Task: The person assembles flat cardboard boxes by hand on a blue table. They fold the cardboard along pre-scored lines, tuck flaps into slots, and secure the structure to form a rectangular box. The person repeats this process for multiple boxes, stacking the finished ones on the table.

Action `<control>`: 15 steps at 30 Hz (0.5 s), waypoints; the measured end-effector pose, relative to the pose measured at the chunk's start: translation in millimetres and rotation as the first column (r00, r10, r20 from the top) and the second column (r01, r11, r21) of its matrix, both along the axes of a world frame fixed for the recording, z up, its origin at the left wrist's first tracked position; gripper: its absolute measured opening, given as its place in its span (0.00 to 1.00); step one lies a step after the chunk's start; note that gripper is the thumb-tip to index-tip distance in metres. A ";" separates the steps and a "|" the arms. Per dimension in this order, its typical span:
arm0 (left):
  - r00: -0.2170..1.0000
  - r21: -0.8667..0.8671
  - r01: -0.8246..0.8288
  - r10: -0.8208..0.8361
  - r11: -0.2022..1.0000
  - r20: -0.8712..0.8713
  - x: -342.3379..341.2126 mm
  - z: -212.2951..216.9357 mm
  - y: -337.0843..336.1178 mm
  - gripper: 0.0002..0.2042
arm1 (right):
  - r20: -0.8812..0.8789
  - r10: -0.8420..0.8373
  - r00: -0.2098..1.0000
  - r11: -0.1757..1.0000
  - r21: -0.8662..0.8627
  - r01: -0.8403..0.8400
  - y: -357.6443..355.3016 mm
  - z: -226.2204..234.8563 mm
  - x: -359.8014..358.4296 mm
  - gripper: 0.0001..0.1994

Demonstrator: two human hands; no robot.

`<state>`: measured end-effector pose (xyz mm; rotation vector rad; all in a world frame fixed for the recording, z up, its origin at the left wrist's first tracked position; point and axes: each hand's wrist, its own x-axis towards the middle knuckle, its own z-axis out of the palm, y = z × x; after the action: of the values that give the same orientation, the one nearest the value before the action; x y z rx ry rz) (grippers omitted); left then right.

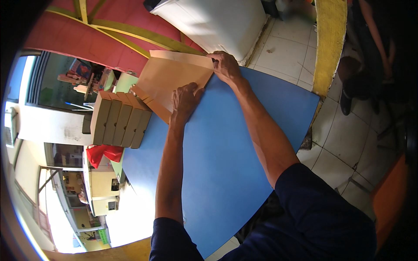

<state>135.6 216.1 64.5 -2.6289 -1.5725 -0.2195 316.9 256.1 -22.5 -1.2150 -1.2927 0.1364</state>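
A flat brown cardboard box blank (170,76) lies at the far end of a blue table (226,152). My left hand (185,101) presses down on its near part, palm flat, fingers curled over a fold. My right hand (224,65) pinches the far right edge of the cardboard, bending a flap. Both forearms reach out from dark blue sleeves at the lower edge.
A stack of several folded brown cardboard boxes (119,119) stands on the table's left side. A red cloth (104,153) lies beyond them. A white appliance (217,24) stands behind the table, a yellow pillar (328,43) to the right, white floor tiles (339,135) below.
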 end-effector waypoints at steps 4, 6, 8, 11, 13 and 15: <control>1.000 -0.002 -0.023 0.023 1.000 -0.010 -3.6 -2.5 -0.8 0.20 | -0.006 0.005 1.000 0.998 0.070 -0.004 2.7 -3.5 -4.4 0.15; 1.000 -0.001 -0.022 0.022 1.000 -0.008 -0.9 -2.5 -0.2 0.20 | 0.025 -0.037 0.999 0.986 0.165 0.032 9.9 -12.6 -3.5 0.15; 1.000 0.002 -0.015 0.015 1.000 -0.010 5.8 2.4 1.1 0.20 | 0.066 -0.114 0.991 0.948 0.305 0.088 23.3 -24.1 0.1 0.14; 0.999 0.007 -0.034 0.034 0.999 0.022 -6.6 -6.6 -1.8 0.21 | 0.010 0.058 0.998 0.998 -0.004 -0.058 0.9 -0.8 -5.3 0.11; 0.998 -0.015 -0.047 0.047 0.999 0.030 -3.9 -2.3 -4.9 0.21 | 0.004 0.089 0.996 0.981 -0.173 -0.087 -2.9 4.7 -5.4 0.12; 0.998 -0.020 -0.056 0.056 0.998 0.029 -1.7 -1.6 -6.2 0.22 | 0.093 0.044 0.995 0.973 -0.230 -0.022 -5.1 6.2 -10.1 0.13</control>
<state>134.0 209.9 62.9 -2.6036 -1.6633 -0.2425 306.8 251.0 -16.2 -1.4104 -1.4120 0.2582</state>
